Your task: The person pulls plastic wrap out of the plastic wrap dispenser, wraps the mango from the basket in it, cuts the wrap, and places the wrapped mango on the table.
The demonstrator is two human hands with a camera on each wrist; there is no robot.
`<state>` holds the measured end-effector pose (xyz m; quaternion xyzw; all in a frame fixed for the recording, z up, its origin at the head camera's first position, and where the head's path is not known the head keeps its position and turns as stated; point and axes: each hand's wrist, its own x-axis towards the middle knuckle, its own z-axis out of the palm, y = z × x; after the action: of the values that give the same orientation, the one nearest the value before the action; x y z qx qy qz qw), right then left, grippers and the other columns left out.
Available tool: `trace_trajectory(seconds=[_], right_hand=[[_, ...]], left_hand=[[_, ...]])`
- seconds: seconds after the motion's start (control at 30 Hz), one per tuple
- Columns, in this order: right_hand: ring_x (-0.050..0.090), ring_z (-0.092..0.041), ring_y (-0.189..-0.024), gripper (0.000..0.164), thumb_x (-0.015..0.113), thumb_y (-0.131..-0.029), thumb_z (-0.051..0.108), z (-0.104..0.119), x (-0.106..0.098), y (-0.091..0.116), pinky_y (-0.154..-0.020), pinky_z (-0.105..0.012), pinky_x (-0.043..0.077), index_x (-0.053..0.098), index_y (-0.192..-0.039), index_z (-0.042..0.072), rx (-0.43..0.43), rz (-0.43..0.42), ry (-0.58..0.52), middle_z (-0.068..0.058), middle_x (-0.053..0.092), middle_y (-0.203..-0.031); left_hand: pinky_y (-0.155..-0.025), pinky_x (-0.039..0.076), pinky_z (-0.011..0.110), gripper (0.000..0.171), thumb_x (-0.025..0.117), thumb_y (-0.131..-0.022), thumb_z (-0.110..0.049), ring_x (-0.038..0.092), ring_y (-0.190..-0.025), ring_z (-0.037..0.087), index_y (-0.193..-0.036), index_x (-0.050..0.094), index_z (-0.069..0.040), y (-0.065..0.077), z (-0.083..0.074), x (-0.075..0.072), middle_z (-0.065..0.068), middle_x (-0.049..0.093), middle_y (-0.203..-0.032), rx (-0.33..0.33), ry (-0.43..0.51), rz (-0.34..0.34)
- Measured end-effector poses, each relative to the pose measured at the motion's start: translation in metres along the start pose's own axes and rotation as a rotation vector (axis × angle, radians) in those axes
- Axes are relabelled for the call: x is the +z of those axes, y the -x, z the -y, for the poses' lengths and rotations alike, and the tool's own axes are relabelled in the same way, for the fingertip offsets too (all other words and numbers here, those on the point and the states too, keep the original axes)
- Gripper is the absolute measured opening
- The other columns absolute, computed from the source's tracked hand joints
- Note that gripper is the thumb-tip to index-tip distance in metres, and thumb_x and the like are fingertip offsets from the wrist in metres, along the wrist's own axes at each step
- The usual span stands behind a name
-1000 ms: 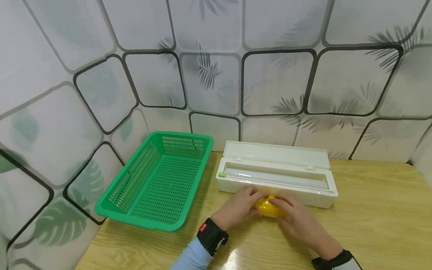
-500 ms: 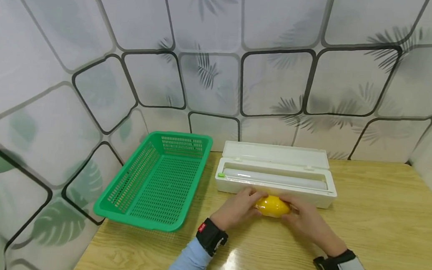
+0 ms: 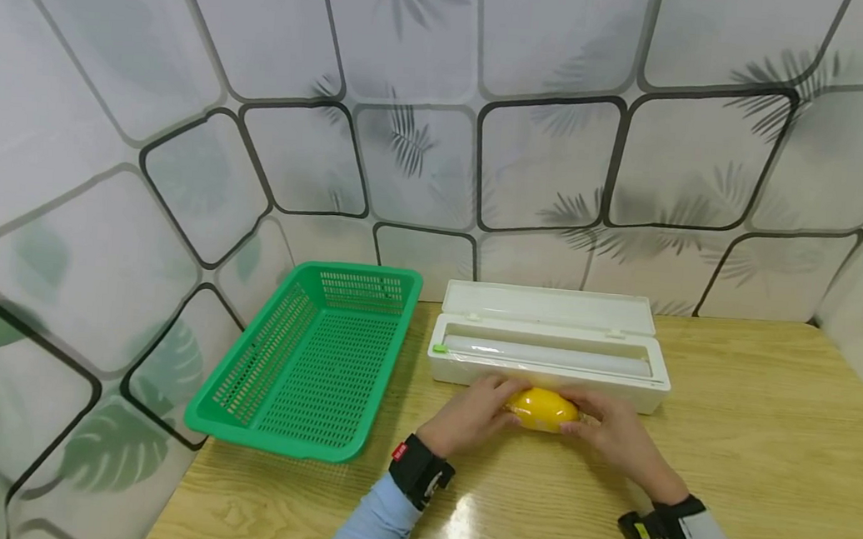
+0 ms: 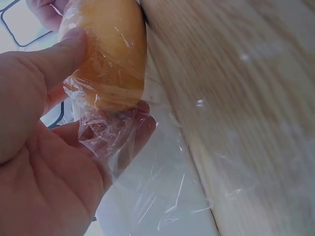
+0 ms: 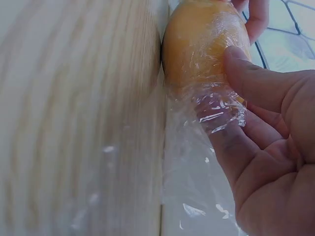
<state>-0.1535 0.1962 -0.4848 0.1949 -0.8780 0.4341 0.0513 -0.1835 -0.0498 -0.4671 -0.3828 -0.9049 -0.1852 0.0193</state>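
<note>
Left hand (image 3: pixel 469 416) and right hand (image 3: pixel 621 440) both pinched the yellow fruit (image 3: pixel 544 409); uneven tugging could've torn the clinging plastic wrap (image 5: pixel 221 109).

- Straight up at 12 o'clock from the yellow bundle (image 3: pixel 542 411), the white box (image 3: pixel 636 395) bars the way, raised lid (image 3: pixel 549 306) behind
- Over at 9, the green basket (image 3: pixel 312 370) blocks
- At 10, just a slim lane between basket and box
- Wide-open table (image 3: pixel 767 410) at 3!
- Passage at 6, left hand (image 3: pixel 470 414) and right hand (image 3: pixel 618 437) flanking it
</note>
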Motion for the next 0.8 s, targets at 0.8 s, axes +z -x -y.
trace_trajectory(seconds=[0.8], right_hand=[[0.064, -0.039, -0.113, 0.038, 0.069, -0.092, 0.010, -0.0040, -0.0034, -0.0011, -0.079, -0.026, 0.055, 0.063, -0.126, -0.005, 0.094, 0.042, -0.119, -0.023, 0.066, -0.122]], left_hand=[[-0.097, 0.046, 0.026, 0.044, 0.055, -0.102, -0.029, 0.056, -0.113, 0.015, -0.140, 0.047, -0.009, -0.0027, -0.0014, 0.0019, 0.009, 0.059, -0.130, -0.125, 0.154, 0.069]])
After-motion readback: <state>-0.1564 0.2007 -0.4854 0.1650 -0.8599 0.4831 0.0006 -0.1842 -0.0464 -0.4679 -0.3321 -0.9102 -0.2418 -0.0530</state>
